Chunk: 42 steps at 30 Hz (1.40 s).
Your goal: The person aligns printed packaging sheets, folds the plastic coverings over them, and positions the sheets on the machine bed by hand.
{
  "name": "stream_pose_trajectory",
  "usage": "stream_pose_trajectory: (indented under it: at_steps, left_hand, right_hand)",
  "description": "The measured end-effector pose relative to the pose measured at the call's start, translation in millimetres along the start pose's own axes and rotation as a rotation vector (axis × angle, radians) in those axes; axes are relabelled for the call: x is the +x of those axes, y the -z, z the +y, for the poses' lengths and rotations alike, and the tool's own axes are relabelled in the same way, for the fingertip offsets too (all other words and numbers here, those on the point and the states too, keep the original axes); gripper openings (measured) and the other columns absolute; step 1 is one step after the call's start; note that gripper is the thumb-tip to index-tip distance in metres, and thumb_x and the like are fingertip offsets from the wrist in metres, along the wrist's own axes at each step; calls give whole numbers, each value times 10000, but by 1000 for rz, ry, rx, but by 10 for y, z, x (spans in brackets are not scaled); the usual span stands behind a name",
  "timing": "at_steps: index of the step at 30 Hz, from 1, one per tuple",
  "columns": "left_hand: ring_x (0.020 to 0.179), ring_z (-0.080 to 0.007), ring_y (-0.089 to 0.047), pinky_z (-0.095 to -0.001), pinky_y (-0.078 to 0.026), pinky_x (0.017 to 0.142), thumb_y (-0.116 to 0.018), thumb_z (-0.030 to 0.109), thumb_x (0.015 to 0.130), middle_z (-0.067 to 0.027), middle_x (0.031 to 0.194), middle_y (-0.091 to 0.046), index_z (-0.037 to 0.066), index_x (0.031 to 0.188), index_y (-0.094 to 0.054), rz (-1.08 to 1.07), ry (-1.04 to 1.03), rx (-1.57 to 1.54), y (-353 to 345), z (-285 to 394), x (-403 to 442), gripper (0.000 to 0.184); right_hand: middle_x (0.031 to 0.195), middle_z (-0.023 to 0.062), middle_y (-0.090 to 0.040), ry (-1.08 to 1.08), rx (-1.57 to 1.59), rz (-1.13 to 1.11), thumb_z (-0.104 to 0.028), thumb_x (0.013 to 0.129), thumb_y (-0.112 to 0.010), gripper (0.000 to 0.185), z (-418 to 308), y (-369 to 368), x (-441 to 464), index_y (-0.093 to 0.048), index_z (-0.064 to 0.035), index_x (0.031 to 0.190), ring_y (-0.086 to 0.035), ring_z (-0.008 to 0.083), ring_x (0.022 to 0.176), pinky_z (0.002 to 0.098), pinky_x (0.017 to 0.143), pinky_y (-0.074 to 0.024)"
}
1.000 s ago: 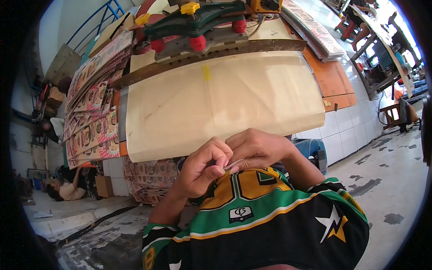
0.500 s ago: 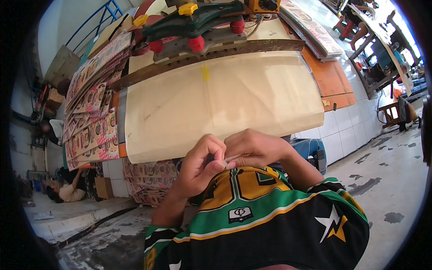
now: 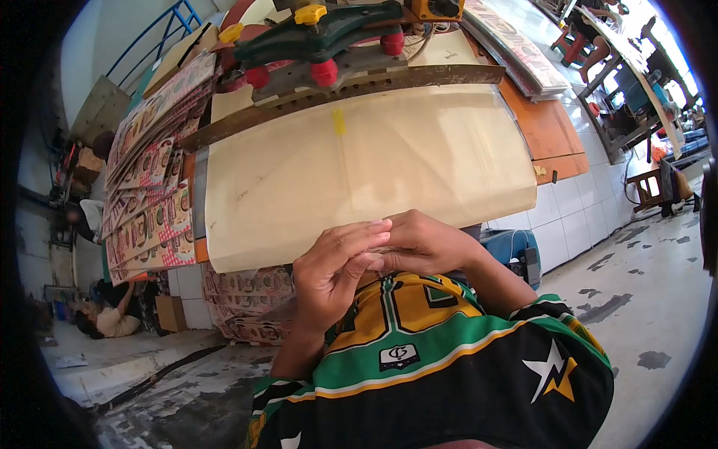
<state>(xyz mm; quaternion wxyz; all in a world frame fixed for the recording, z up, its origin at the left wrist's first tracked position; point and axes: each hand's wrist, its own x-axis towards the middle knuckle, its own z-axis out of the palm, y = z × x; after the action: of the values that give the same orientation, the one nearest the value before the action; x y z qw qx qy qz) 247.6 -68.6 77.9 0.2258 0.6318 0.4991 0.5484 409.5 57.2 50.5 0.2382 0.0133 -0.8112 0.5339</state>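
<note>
Left hand (image 3: 329, 262): we see it below the centre of the frame, its fingers straight and close together, the tips meeting the right hand (image 3: 428, 243).
Right hand: its fingers are bent inward, and the thumb comes to the left thumb.
Between the hands: we cannot tell if some small thing is held there.
Cream sheet (image 3: 366, 165): it lies across the middle of the frame, directly above the hands in our view.
Brown bar (image 3: 430, 76): it runs along the sheet's upper edge.
Green machine part (image 3: 323, 43): we find it at the top, with red feet (image 3: 324, 72) below.
Printed sheets (image 3: 153, 161): they overlap in piles at upper left.
</note>
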Motion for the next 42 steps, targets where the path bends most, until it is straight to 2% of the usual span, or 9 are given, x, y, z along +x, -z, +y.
stream_pose_trajectory:
  at_steps: [16,22,24,28,30,35,39,41,42]
  left_hand:
    - [890,-252,-708,-362,-548,848,-512,261,1075,-255,995,-738,-54,911,-653,446,114,-204,12,0,-119,382]
    - [785,-230,-677,-388,-533,869,-511,254,1079,-107,858,-676,25,870,-598,640,159,-327,214,-122,-120,323]
    - [691,-205,-642,-356,-535,808,-514,218,1078,-89,853,-662,46,905,-606,928,111,-874,413,-293,-41,262]
    - [606,-160,-553,-308,-477,739,-483,216,1094,-50,849,-626,59,963,-597,762,60,-865,456,-274,-136,234]
    - [566,-97,-501,-270,-406,676,-501,175,1078,-18,812,-612,66,972,-594,648,58,-1121,563,-288,-185,178]
    - [506,-58,-407,-257,-360,665,-478,28,1027,25,681,-520,59,1030,-584,829,-118,-1344,1272,-376,-455,110]
    - [498,-64,-376,-267,-342,647,-455,33,1030,30,622,-432,52,1024,-562,816,-204,-1197,1981,-394,-893,108]
    - [485,-71,-362,-266,-339,640,-440,41,1032,28,590,-394,60,993,-552,795,-233,-1171,2635,-538,-1321,120]
    - [469,-78,-348,-267,-338,623,-432,52,1037,32,570,-374,65,983,-548,960,-222,-1057,3052,-644,-1573,129]
  right_hand:
    - [785,206,-614,-42,-207,75,-271,981,-644,263,-258,-221,261,-649,-10,943,-636,410,769,497,686,-484]
    - [788,201,-624,-68,-145,109,-279,974,-655,266,-252,-257,297,-675,-14,966,-641,401,762,490,691,-494]
    - [815,184,-636,-104,-127,101,-221,973,-662,213,-158,-347,249,-692,-24,1047,-643,373,781,460,713,-499]
    - [869,149,-662,-68,-103,120,-98,951,-675,261,-101,-327,178,-715,-58,1206,-642,319,817,417,757,-506]
    - [891,144,-675,-93,-119,106,-81,942,-678,280,-189,-211,150,-718,-62,1219,-646,311,837,411,766,-508]
    - [996,143,-738,-124,-109,102,-57,951,-652,209,-360,286,-138,-732,14,1130,-691,295,847,398,796,-546]
    - [928,113,-720,-106,212,409,-163,985,-665,198,-384,888,-890,-697,9,1078,-711,230,923,366,819,-559]
    - [993,59,-678,-148,-15,720,-350,960,-729,374,-252,1474,-1614,-658,-17,1114,-647,145,870,289,746,-514]
    - [910,107,-635,-142,-123,844,-359,1015,-641,345,-254,1787,-1893,-583,-19,1043,-624,185,816,327,687,-491]
